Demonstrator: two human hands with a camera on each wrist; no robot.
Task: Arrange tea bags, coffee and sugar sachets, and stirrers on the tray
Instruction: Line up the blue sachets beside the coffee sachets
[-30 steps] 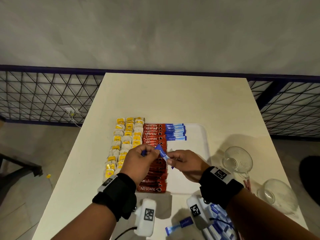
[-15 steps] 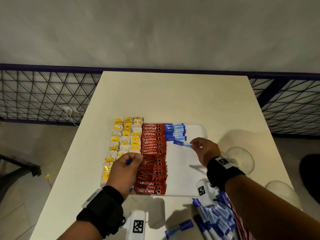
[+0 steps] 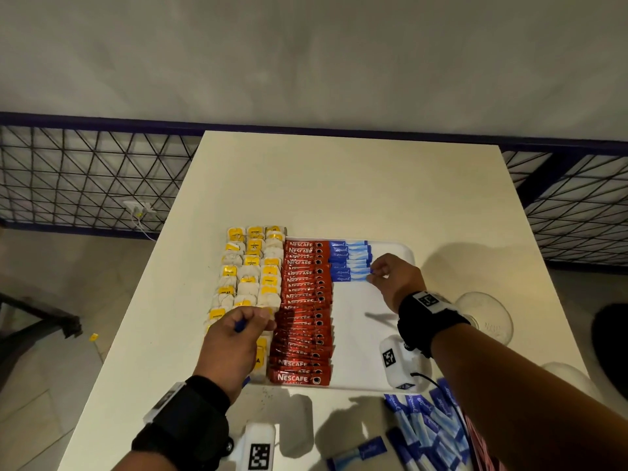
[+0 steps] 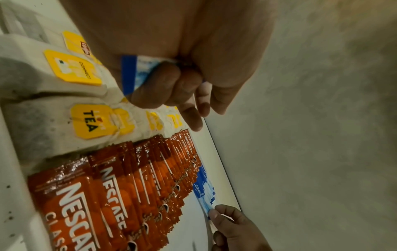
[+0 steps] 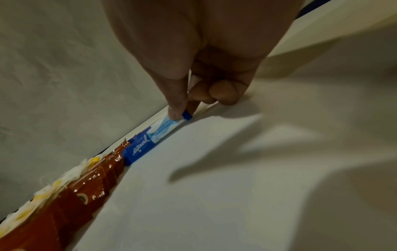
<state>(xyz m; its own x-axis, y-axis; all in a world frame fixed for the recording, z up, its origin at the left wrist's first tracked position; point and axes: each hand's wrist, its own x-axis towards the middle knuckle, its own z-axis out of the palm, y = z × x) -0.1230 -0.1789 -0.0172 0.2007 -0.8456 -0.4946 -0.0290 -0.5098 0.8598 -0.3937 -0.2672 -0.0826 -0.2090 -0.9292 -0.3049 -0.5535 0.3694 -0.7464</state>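
Tray (image 3: 390, 334), white, is sitting on the table (image 3: 339, 185) and holding three groups side by side: tea bags (image 3: 249, 270) in columns along its left side, red coffee sachets (image 3: 304, 311) overlapping in one column down the middle, blue sugar sachets (image 3: 350, 261) stacking in a short column at the far end just right of the coffee. My right hand (image 3: 396, 278) is pinching the right end of the nearest sachet (image 5: 160, 131) in that column between thumb and forefinger; its long axis is running left to right across the tray, dark end touching the coffee, pale end pointing toward the right rim. My left hand (image 3: 234, 341) is hovering over the near tea bags, fingers curling round a spare sachet (image 4: 137, 73). White tray floor is lying open right of the coffee and nearer than the sugar column. More loose sachets (image 3: 424, 430) are lying on the table near the front right corner of the tray; two glasses (image 3: 486, 317) are standing right of the tray.
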